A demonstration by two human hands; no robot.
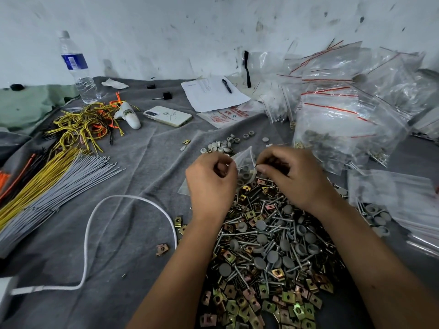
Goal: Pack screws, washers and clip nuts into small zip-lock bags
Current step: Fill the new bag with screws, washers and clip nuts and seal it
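Two hands work over a grey cloth. At the 9 o'clock edge lie bundled grey and yellow cable ties; at 10 o'clock, loose yellow and orange cords; at 11 o'clock, a water bottle stands upright. A white cord loops at 8 o'clock. A phone lies face down toward 11 o'clock, with a sheet of paper and a pen at 12 o'clock.

The left hand has its fingers curled and pinches the left edge of a small zip-lock bag, which contains grey washers. The bag sits between both hands, directly at the fingertips, its mouth tilted toward 12 o'clock. The right hand has its fingers curled at the right edge of the bag; whether it grips the bag rim or a small part cannot be determined.

Directly beyond the bag, at 12 o'clock, lies a cluster of loose grey washers. Beneath and nearer than the hands, from centre to 6 o'clock, spreads a mixed pile of screws, grey caps and clip nuts. A heap of filled bags with red seal strips occupies 2 o'clock. Flat empty bags are stacked at 3 o'clock.
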